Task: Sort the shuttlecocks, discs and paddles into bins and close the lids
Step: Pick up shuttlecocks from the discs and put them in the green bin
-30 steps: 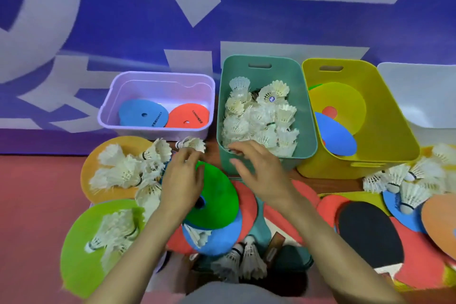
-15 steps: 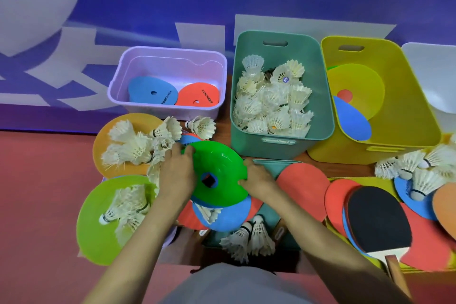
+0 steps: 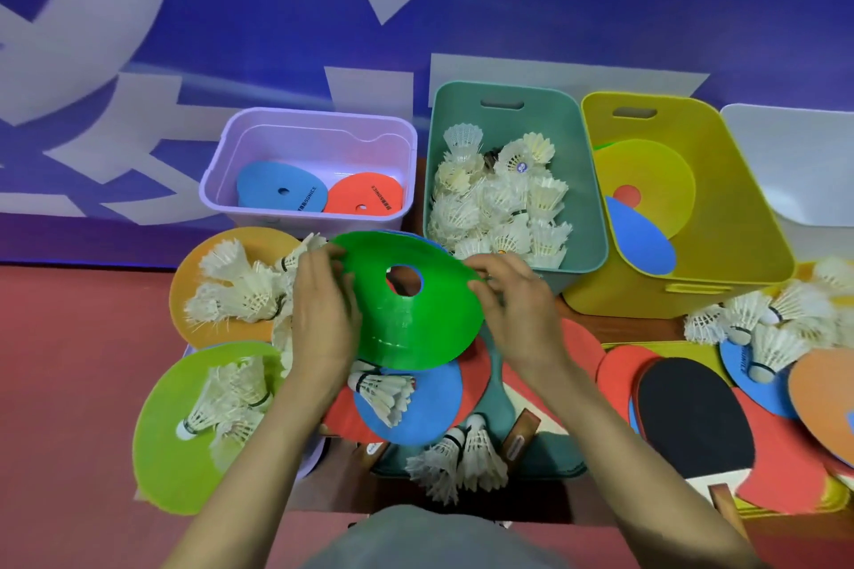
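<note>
A green disc [image 3: 406, 328] is lifted clear of the heap at the middle of the view and tipped with its far rim higher, its centre hole showing the pile beneath. The left hand [image 3: 323, 319] grasps its rim at 9 o'clock, fingers curled over the edge, and the right hand [image 3: 517, 314] pinches the rim at about 2 o'clock. Holding a thin, floppy cone by two opposite edges probably keeps it level and under control. From the disc, the purple bin [image 3: 319, 118] lies at 11 o'clock and already holds a blue and a red disc, so it reads as one likely destination. The yellow bin [image 3: 739, 217] at 2 o'clock also holds discs, and the teal bin [image 3: 587, 199] at 1 o'clock is packed with shuttlecocks. Loose shuttlecocks [image 3: 240, 286] rest on an orange disc [image 3: 194, 291] at 9 o'clock, and a black-faced paddle [image 3: 693, 416] lies at 4 o'clock, so much sorting remains and no lid is on
</note>
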